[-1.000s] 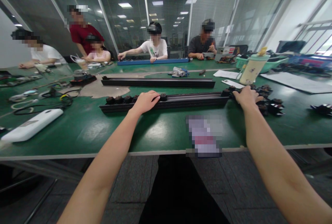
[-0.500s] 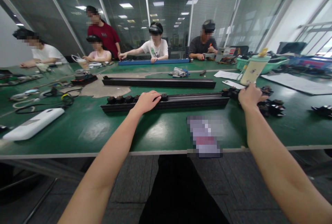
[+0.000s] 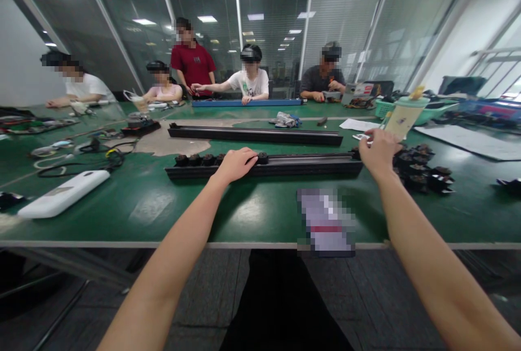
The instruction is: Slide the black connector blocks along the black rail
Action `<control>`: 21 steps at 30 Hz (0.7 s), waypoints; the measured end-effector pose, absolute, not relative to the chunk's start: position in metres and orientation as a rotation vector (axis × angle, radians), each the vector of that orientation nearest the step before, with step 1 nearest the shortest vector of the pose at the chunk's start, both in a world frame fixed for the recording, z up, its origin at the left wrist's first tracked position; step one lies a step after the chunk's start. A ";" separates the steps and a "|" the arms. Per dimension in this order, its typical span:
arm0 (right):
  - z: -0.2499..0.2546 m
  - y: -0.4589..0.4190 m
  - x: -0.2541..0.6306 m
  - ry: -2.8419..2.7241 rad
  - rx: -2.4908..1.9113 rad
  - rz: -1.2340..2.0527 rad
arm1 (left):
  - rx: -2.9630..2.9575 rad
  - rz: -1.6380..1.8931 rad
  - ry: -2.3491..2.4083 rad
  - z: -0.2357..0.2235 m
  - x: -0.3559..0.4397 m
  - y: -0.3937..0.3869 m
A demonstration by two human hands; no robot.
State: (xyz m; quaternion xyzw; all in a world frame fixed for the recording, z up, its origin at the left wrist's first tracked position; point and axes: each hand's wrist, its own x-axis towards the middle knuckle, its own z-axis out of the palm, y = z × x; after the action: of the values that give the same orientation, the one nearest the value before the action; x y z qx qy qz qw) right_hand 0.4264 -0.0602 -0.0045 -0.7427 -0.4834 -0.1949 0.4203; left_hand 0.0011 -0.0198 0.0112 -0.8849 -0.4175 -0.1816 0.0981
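Observation:
A long black rail (image 3: 309, 167) lies across the table before me, with a row of small black round parts (image 3: 195, 160) set along its left half. My left hand (image 3: 238, 164) is bent over the rail, its fingers closed against it beside another black part (image 3: 264, 158). My right hand (image 3: 379, 151) is at the rail's right end, its fingers curled together. What they hold, if anything, is hidden. A dark piece shows just left of those fingertips. To the right of that hand sits a cluster of loose black parts (image 3: 419, 169).
A second black rail (image 3: 256, 134) lies behind. Nearer are a phone (image 3: 328, 226) on the front edge and a white oblong case (image 3: 65, 195). Cables (image 3: 81, 164) lie left; a tumbler (image 3: 402, 117) and papers (image 3: 472, 142) are right. Several people sit or stand opposite.
My right hand has moved left and up, from beside the cluster to the rail's end. My left hand stays on the rail. The whole view has shifted slightly.

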 end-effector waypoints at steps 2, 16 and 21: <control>-0.002 -0.056 0.410 -1.337 -1.797 -0.446 | -2.613 -0.534 -1.240 0.012 0.001 -0.021; 0.015 -0.020 0.261 -2.170 -1.266 0.482 | -2.611 -0.526 -1.255 0.013 -0.002 -0.022; 0.003 -0.009 0.243 -2.196 -1.189 0.643 | -2.624 -0.522 -1.247 0.012 -0.003 -0.020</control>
State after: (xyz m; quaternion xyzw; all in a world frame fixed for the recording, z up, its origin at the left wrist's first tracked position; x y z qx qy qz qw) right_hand 0.2431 -0.0090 0.0026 -0.4428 -0.8182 0.2395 0.2777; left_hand -0.0027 -0.0202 0.0115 -0.8849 -0.4207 -0.1759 0.0950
